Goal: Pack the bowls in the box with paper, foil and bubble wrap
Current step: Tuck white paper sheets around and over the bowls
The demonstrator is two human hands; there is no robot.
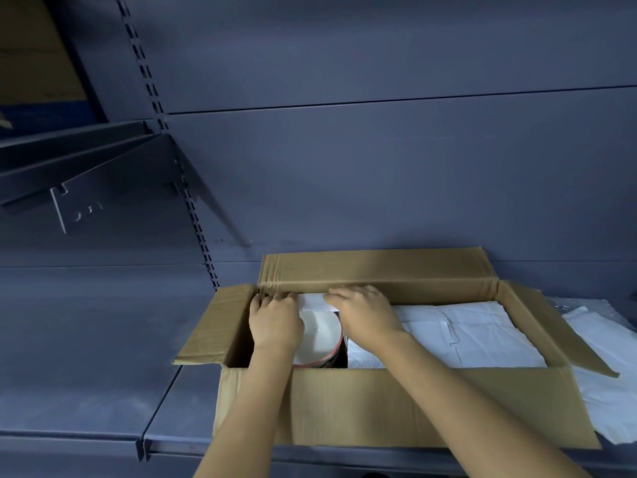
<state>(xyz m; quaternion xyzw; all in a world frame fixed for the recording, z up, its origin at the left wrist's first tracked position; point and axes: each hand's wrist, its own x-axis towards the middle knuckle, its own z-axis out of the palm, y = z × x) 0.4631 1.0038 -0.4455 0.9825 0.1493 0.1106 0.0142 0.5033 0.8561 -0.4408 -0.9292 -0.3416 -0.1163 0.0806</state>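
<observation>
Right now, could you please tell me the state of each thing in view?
box: open, flaps out.
bowl: in the box's left end, uncovered.
paper sheet: held against the far wall.
left hand: grips the paper sheet.
right hand: grips the paper sheet.
white sheets: flat in the box's right part.

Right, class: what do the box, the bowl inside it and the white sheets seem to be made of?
Box: cardboard, matt brown, with creased fold lines on its flaps. Bowl: probably glazed ceramic, glossy white inside with a reddish rim; plastic cannot be ruled out. White sheets: thin paper by the look, matt, folded and wrinkled.
</observation>
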